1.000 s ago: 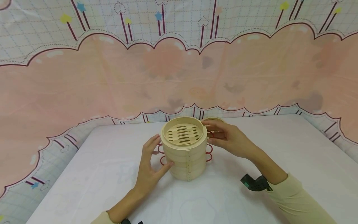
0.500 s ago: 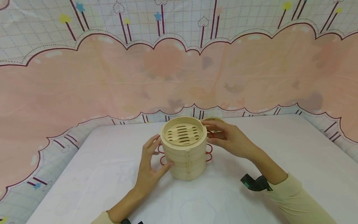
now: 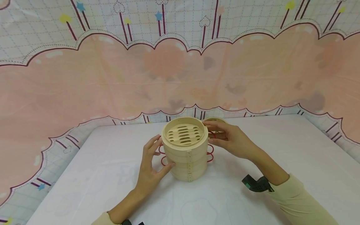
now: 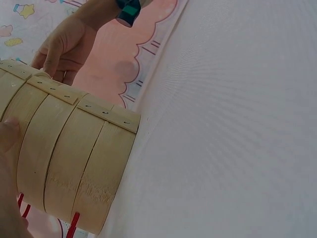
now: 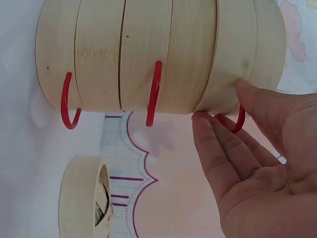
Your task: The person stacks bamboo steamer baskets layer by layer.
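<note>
A stack of round bamboo steamer baskets (image 3: 185, 156) with red loop handles (image 3: 210, 149) stands upright on the white table. The top basket's slatted floor (image 3: 184, 134) shows from above. My left hand (image 3: 150, 168) holds the stack's left side, its thumb (image 4: 7, 136) on the front and its fingers round toward the back. At the right, my right hand (image 3: 232, 140) grips the top basket beside its red handle, the thumb and fingers (image 5: 213, 148) on either side of that handle. Several tiers sit flush on one another in both wrist views.
Behind the stack, a separate round bamboo piece (image 3: 214, 119) is partly hidden; the right wrist view shows this ring-shaped piece (image 5: 79, 198) on the table. A patterned cloth backdrop (image 3: 168, 78) rises behind the white tabletop (image 3: 112, 175). A dark wrist camera (image 3: 257, 183) sits on the right wrist.
Both hands and the steamer stack stay in place. Only the backdrop cloth at the edges of the view shifts very slightly.
</note>
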`<state>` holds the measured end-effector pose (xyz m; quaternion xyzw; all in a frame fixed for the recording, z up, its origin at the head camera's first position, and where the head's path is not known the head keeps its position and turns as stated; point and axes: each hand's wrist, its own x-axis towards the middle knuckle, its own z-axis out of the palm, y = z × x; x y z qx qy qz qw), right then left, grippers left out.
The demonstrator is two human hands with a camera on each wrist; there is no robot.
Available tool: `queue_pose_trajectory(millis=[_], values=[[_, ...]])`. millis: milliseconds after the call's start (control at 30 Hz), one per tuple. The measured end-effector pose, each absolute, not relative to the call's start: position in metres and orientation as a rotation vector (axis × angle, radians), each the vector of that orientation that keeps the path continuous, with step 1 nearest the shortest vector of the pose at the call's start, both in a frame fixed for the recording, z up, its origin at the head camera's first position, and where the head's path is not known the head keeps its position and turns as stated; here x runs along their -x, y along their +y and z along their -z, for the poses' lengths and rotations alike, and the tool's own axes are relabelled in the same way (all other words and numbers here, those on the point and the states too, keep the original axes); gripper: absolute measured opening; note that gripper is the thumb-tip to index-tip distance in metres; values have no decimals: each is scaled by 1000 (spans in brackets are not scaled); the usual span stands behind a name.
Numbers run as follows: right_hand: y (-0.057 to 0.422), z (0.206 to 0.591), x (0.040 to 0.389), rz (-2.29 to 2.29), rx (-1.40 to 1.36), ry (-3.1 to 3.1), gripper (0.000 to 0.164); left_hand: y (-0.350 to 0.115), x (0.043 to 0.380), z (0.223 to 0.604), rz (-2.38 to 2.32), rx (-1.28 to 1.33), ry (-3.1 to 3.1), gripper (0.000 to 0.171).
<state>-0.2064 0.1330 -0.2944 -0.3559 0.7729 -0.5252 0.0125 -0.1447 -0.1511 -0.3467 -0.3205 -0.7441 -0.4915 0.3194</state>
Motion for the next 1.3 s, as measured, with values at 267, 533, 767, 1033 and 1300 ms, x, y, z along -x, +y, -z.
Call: queue_pose_trajectory(millis=[267, 533, 767, 1033, 1300], values=[[137, 293, 210, 1549, 1070, 2498, 54, -152, 145, 348, 1295, 838, -1961, 66], [154, 294, 219, 1495, 867, 2625, 42, -152, 146, 348, 1302, 839, -1958, 67], [168, 302, 232, 1491, 727, 2712, 38, -153, 146, 349, 1301, 847, -1949, 65], [180, 322, 246, 1589, 630, 2691, 36, -154, 148, 353, 1303, 855, -1954, 67], [191, 340, 254, 1477, 453, 2782, 41, -154, 149, 355, 1297, 863, -1940, 67]])
